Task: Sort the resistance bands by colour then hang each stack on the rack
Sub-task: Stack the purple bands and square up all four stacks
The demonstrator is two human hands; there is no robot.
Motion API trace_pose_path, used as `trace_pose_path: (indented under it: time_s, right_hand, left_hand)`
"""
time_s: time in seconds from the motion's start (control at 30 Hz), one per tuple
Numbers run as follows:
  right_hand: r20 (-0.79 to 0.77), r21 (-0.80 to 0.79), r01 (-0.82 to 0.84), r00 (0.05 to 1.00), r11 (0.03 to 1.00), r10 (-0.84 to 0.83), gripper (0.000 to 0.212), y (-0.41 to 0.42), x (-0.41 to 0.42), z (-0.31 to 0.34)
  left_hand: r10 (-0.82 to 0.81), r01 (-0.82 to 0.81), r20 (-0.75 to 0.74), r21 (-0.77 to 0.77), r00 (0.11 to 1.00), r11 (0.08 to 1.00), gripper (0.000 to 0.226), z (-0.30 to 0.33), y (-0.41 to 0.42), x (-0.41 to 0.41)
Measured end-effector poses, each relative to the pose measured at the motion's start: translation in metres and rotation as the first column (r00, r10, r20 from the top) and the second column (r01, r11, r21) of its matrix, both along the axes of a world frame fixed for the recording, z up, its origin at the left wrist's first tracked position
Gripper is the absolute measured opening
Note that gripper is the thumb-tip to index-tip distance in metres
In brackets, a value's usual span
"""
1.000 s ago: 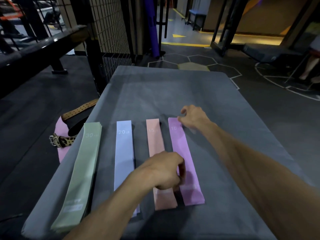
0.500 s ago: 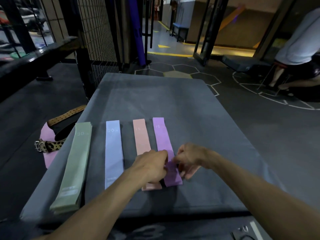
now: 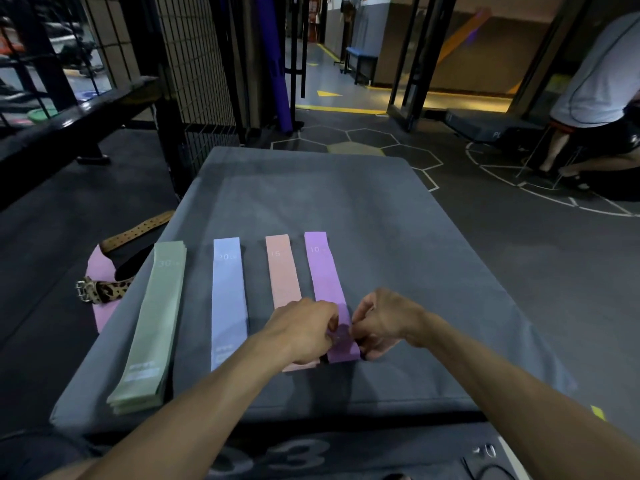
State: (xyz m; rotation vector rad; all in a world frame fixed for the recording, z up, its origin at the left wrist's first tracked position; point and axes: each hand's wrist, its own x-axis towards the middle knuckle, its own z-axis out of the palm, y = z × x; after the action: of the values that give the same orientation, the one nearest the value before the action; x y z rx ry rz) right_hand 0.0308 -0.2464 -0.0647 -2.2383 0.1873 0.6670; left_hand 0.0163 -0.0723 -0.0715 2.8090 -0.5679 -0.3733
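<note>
Now the grey padded bench (image 3: 346,202) stretches away ahead of my hands, and I have laid the bands on it in four parallel strips so each colour keeps its own lane and I can lift one stack at a time for the rack, which I cannot pick out from here. Farthest to the left of my grip lies the green stack (image 3: 152,323), visibly several layers thick; next the blue band (image 3: 228,299); then the peach band (image 3: 282,271), whose near end runs under my left hand (image 3: 301,332). Between my two hands sits the purple band (image 3: 327,282), and that is the one I am working on. My left hand is curled with its fingertips pinched on the near left edge of the purple strip, and my right hand (image 3: 381,322) is pinched on its near right edge, I judge to square the layers or start lifting that end. A second ago my right hand was stretched far up at the top end of the purple band while my left sat alone at the near end; since then the right has come back beside it.
</note>
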Motion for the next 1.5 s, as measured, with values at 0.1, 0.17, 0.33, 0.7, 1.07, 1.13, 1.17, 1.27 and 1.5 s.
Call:
trace_pose_path:
  time_s: [0.1,0.17,0.33,0.7,1.07,1.13,1.17,1.27,1.5]
  right_hand:
    - [0.0,0.025,0.006,1.0,1.0,-0.006,0.009,-0.001,-0.002,0.001]
    - [-0.006,0.039,0.003,1.0,0.999,-0.003,0.01,-0.001,-0.003,0.002]
    - [0.0,0.046,-0.007,1.0,0.999,0.007,0.013,0.0,-0.005,0.006]
    - [-0.02,0.075,-0.079,0.997,0.994,0.081,0.018,-0.006,-0.007,0.004]
    - [0.041,-0.137,-0.242,0.968,0.961,0.249,0.009,-0.008,0.04,0.013]
    - [0.201,-0.201,-0.201,0.949,0.959,0.241,0.008,-0.006,0.067,0.014]
    - [0.266,-0.231,-0.184,0.933,0.955,0.244,0.008,-0.004,0.08,0.014]
    - [0.44,-0.363,-0.124,0.851,0.923,0.287,0.009,0.007,0.126,0.01]
    - [0.469,-0.482,-0.189,0.769,0.856,0.434,0.028,0.046,0.206,-0.011]
  left_hand:
    - [-0.014,0.015,0.012,-0.047,1.0,0.999,0.013,0.002,0.005,0.002]
    - [-0.012,0.012,0.005,-0.091,1.0,0.996,0.009,0.002,0.009,0.004]
    - [-0.044,0.044,0.009,-0.073,0.999,0.996,0.014,-0.002,0.011,0.005]
    - [-0.117,0.114,-0.015,-0.118,0.993,0.986,0.011,-0.002,0.01,0.004]
    - [-0.071,0.078,0.081,-0.091,0.994,0.993,0.018,0.0,0.003,0.024]
    - [-0.076,0.089,0.141,-0.089,0.987,0.992,0.022,-0.001,0.003,0.032]
    - [-0.091,0.105,0.155,-0.079,0.984,0.991,0.023,-0.002,0.003,0.036]
    - [-0.136,0.148,0.168,-0.06,0.976,0.987,0.021,-0.006,0.004,0.045]
    - [-0.121,0.13,0.066,-0.162,0.99,0.978,0.024,-0.01,0.007,0.064]
